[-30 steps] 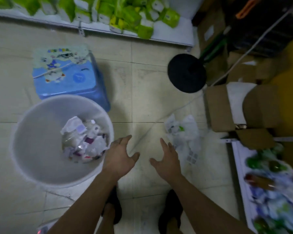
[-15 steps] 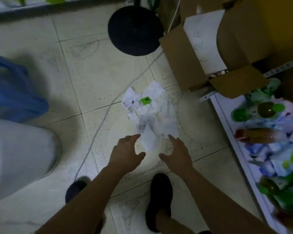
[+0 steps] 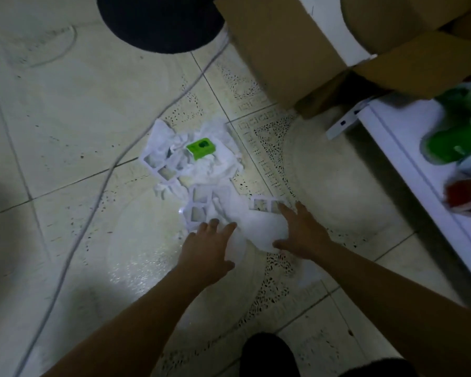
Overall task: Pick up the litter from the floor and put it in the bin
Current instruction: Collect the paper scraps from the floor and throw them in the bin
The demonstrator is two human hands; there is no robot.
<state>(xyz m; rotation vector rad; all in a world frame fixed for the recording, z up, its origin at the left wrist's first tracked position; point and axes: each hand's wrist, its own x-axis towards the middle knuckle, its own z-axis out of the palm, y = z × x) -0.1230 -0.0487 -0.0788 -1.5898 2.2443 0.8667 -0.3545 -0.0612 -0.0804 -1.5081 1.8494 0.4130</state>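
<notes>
Both hands, left hand (image 3: 206, 244) and right hand (image 3: 301, 232), fingers spread wide, flank the near edge of a crumpled white paper-and-plastic litter pile (image 3: 201, 170) on the pale tiled floor (image 3: 65, 118); scooping inward from both sides should gather it whole.

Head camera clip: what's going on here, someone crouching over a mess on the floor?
A person is bending over a heap of white paper litter on the tiled floor, with a small green box lying on top of it. The left hand and right hand are both open, spread at the near edge of the heap and touching its closest sheets. Nothing is lifted yet, and no bin is in view.
</notes>
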